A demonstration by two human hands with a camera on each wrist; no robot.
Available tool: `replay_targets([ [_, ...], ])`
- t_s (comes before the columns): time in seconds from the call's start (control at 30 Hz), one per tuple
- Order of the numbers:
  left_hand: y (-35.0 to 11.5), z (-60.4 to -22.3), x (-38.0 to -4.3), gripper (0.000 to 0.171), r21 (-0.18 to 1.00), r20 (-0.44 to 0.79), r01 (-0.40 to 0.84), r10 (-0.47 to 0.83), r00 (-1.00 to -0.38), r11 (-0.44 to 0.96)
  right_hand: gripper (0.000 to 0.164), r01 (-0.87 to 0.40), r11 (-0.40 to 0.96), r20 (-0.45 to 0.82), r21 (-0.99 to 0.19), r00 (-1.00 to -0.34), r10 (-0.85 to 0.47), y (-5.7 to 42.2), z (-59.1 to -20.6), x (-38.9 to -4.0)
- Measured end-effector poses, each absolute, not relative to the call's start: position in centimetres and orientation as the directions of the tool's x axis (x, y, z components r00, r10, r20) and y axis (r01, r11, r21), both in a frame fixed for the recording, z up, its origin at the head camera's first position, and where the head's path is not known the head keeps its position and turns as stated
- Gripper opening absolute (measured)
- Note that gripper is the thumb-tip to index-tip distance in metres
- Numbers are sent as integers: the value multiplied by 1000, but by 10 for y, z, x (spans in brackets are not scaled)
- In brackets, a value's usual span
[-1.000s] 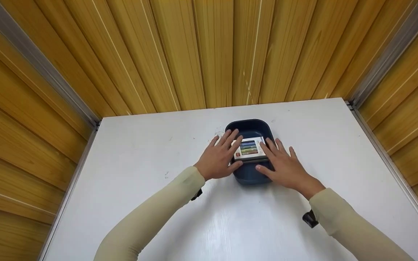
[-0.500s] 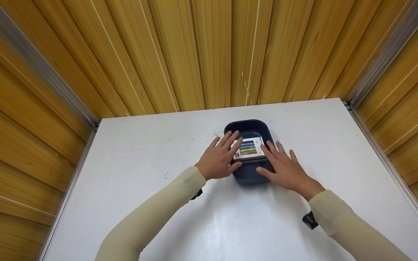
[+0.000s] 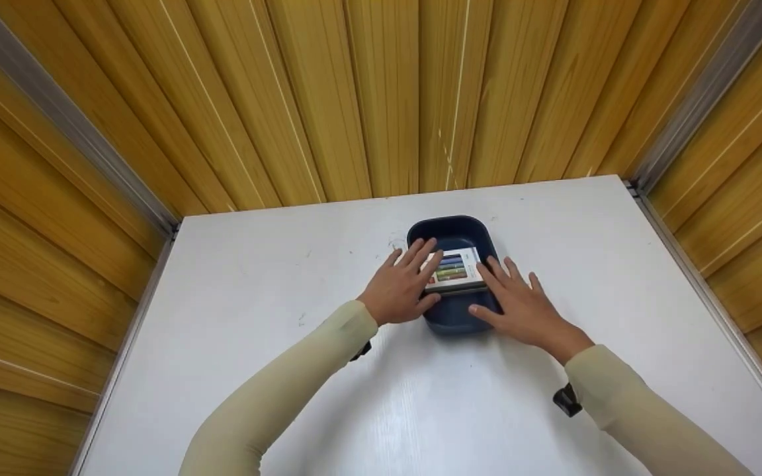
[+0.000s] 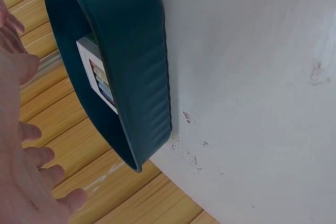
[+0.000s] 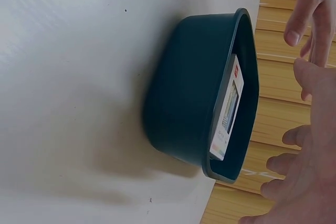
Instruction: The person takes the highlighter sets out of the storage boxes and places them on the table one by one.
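Note:
A dark teal plastic bin [image 3: 455,324] stands upright on the white table. Inside it lies a white box [image 3: 468,267] with a window showing rows of coloured sticks, perhaps crayons or pastels; something darker shows beneath it. My left hand [image 3: 397,289] is spread over the bin's left rim, fingers straight, and my right hand [image 3: 525,312] likewise over the right rim. Both wrist views show a gap between the hands and the bin [image 4: 134,56], so they hover above it and hold nothing. The right wrist view shows the box [image 5: 229,113] tucked below the rim.
The white table [image 3: 275,370] has small dark marks and scuffs left of the bin. Yellow wood-look panels [image 3: 381,99] rise behind it and on both sides, with grey metal rails [image 3: 698,106] at the corners.

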State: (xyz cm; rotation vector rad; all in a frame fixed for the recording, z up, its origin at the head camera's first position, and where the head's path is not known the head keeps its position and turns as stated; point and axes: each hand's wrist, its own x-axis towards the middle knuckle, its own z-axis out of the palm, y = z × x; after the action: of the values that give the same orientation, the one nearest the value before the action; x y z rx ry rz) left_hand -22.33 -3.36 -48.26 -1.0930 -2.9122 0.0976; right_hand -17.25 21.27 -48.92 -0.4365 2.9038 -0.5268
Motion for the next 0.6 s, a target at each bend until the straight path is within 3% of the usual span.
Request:
replay_targets([
  [0.6, -28, -490, -228, 74, -77, -18, 663, 664, -748, 745, 93, -230, 895, -118, -381, -948, -294, 223, -493, -172],
])
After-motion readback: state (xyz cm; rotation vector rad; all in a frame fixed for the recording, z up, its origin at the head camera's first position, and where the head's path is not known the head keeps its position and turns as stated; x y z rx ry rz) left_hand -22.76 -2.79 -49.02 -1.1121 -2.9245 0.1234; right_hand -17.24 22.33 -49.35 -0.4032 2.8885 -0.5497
